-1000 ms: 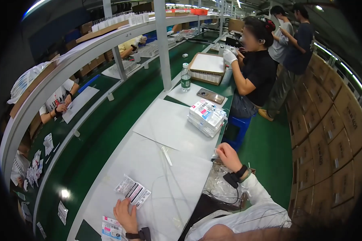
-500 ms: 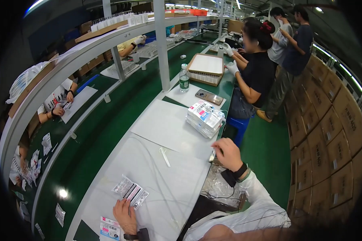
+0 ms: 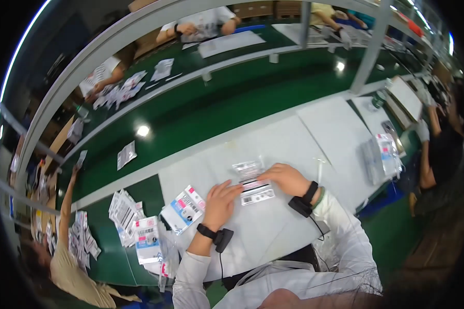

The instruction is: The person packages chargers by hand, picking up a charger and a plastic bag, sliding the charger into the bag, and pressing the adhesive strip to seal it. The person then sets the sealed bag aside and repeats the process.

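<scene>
A flat plastic packet (image 3: 258, 194) with a printed back and a clear top end lies on the white work surface (image 3: 206, 167) in front of me. My left hand (image 3: 222, 203) rests beside it with fingers stretched out, their tips touching its left edge. Bent over the upper right part of the packet, my right hand (image 3: 288, 179) has its fingers together and their tips on it. A packet with a white, pink and blue front (image 3: 184, 209) lies left of my left hand. Dark bands with small boxes and cords sit on both wrists.
A pile of packets (image 3: 148, 239) lies at the left, and a stack of packets (image 3: 380, 157) stands at the right. Beyond the surface runs a green conveyor belt (image 3: 191, 121) with a packet (image 3: 127, 155) on it. Co-workers sit along the far side and at both ends.
The view has turned to the left. My right hand has come from the table's right edge to the packet. My left hand, earlier on the packet, is now at its left edge.
</scene>
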{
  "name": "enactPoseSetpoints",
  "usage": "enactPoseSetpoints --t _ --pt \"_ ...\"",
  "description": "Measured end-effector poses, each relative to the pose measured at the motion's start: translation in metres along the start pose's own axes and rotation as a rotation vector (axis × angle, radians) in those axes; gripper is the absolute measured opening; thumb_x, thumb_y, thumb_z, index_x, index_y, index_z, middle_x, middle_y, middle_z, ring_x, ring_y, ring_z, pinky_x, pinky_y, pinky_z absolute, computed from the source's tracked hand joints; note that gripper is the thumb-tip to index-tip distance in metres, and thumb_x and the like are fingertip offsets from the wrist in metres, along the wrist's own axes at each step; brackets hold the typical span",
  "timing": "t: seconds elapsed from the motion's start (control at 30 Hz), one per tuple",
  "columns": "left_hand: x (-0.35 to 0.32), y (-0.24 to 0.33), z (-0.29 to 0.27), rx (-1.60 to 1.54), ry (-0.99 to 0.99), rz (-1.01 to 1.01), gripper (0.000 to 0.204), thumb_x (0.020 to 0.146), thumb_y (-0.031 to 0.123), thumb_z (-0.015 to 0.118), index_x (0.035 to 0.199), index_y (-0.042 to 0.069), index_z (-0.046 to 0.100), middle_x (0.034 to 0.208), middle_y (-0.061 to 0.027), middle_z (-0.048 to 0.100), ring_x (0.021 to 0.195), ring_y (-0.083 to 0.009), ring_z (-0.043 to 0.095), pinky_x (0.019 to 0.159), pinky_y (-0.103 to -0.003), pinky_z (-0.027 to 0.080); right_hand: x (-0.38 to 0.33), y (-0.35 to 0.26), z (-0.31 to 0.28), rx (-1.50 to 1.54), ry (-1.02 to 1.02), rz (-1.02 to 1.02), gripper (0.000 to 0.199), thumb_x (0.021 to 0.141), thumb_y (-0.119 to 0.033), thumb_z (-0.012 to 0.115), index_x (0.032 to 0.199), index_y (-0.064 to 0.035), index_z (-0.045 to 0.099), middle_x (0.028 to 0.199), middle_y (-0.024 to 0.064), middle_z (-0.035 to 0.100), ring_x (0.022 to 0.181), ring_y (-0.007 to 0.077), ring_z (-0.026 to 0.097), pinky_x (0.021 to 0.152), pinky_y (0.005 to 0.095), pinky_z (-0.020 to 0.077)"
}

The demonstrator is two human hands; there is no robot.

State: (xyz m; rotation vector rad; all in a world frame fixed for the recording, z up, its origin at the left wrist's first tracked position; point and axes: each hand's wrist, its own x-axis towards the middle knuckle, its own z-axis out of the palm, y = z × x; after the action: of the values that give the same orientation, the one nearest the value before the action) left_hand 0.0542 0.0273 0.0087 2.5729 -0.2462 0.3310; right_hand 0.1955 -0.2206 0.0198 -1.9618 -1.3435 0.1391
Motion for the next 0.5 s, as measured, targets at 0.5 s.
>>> enactPoseSetpoints --t 0.5 --pt "0.008 0.006 0.013 0.079 0.143 -0.033 0.039 0.078 0.027 0.076 0.116 0.022 0.069 0.116 0.0031 0.065 0.118 -0.0211 0.054 0.1 -0.04 0.037 -0.008 -0.007 -0.003 -0.102 0.026 0.127 0.048 0.076 -0.016 0.076 0.122 -0.0132 0.064 0.109 0.0052 0.066 0.1 0.0267 0.058 0.093 0.0387 0.0457"
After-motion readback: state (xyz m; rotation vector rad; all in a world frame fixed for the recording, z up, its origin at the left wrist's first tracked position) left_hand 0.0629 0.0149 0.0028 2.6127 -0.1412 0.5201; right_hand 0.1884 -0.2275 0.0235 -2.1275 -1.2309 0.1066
